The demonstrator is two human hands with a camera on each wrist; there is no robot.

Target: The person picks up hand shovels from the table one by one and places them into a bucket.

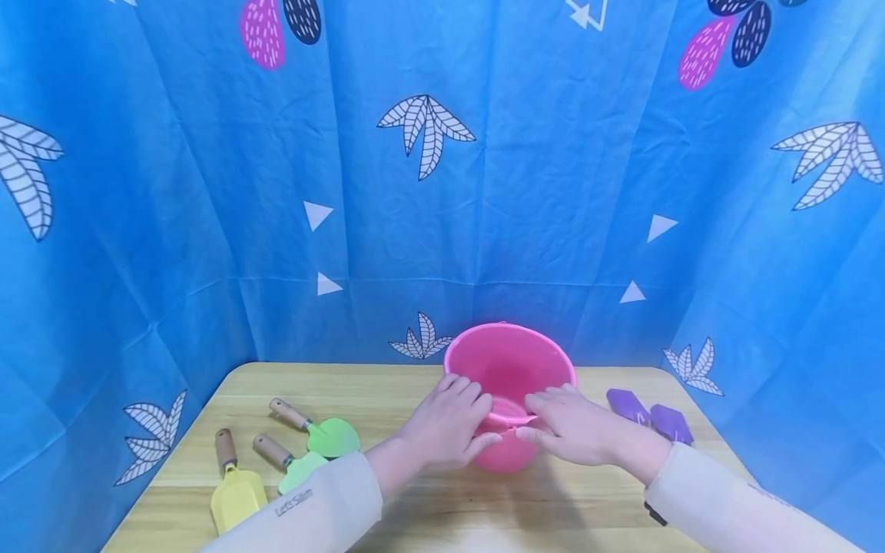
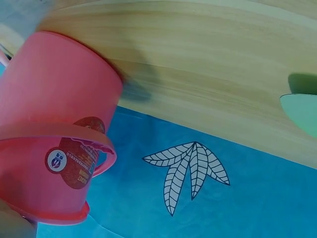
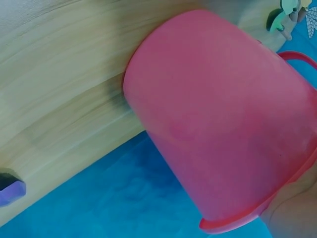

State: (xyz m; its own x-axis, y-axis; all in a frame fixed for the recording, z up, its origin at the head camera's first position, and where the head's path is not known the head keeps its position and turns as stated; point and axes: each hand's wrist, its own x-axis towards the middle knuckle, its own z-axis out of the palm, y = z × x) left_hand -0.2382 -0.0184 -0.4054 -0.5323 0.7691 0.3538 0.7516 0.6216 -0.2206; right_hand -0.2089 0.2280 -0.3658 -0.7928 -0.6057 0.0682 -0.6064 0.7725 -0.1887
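A pink bucket (image 1: pixel 512 353) stands on the wooden table, its mouth tilted towards me. My left hand (image 1: pixel 445 421) grips its rim on the near left, and my right hand (image 1: pixel 577 424) grips the rim on the near right. Fingers reach over the edge while both thumbs lie outside, pointing at each other. In the left wrist view the bucket's outer wall (image 2: pixel 54 84) carries a red label (image 2: pixel 81 166), and a pink handle (image 2: pixel 59 131) crosses it. Only plain wall (image 3: pixel 213 109) shows in the right wrist view.
On the left lie a yellow shovel (image 1: pixel 238 499), a light green shovel (image 1: pixel 299 470) and a green trowel (image 1: pixel 335 438), all with wooden handles. Two purple pieces (image 1: pixel 628 405) lie at the right. Blue patterned cloth (image 1: pixel 484 230) hangs behind the table (image 1: pixel 387 384).
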